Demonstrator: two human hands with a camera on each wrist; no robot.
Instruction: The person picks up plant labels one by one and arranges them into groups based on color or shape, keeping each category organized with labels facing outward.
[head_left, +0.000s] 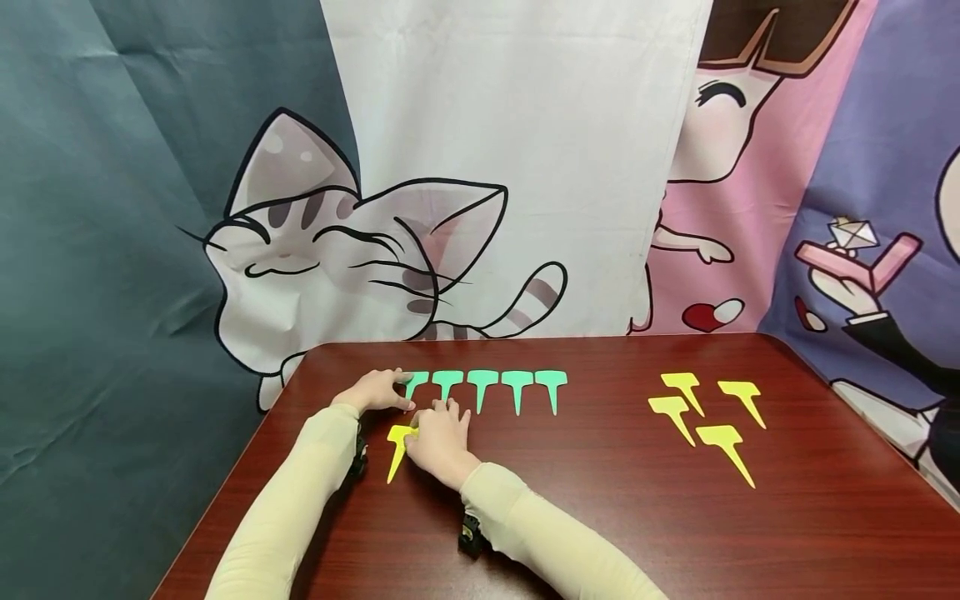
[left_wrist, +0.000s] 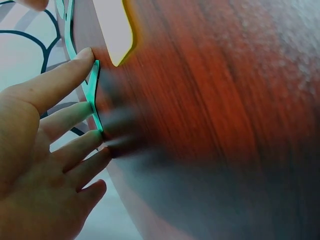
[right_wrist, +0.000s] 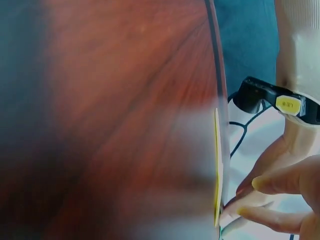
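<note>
My left hand is at the left end of a row of green T-shaped plant labels. Its fairly straight fingers touch the leftmost green label; in the left wrist view thumb and fingertips lie along that label. Just right of and nearer than it, my right hand is over the table beside a yellow T-shaped plant label, which lies below the row. In the right wrist view the thumb and a finger are spread near this yellow label, with a gap visible between them.
More green labels continue rightward in the row, stems toward me. Several loose yellow labels lie at the table's right side. The reddish-brown table backs onto a printed cloth with a cartoon cat.
</note>
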